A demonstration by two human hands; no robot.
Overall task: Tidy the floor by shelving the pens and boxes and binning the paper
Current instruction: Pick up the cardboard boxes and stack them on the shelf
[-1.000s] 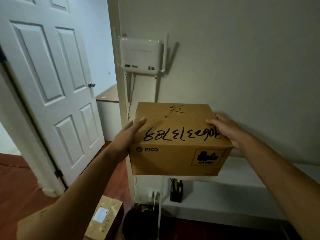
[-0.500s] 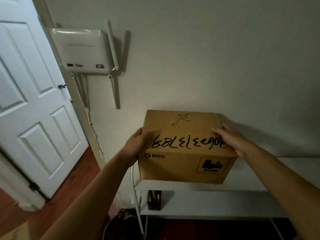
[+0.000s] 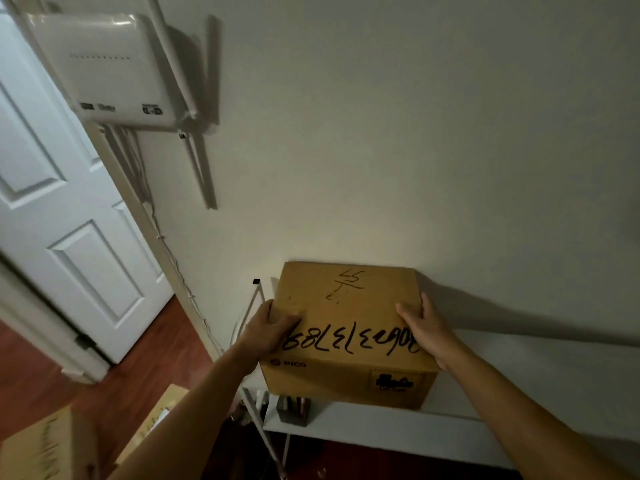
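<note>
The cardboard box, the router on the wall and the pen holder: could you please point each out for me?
cardboard box point(image 3: 346, 306): head view, top face.
router point(image 3: 107, 74): head view, front panel.
pen holder point(image 3: 293, 412): head view, front wall, lower shelf.

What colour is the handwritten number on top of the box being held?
Black marker on the brown cardboard box, clearest in the head view.

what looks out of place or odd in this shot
Cardboard boxes lie loose on the wood floor at lower left, not yet shelved. The box held between the left hand and right hand reads upside down from here.
</note>
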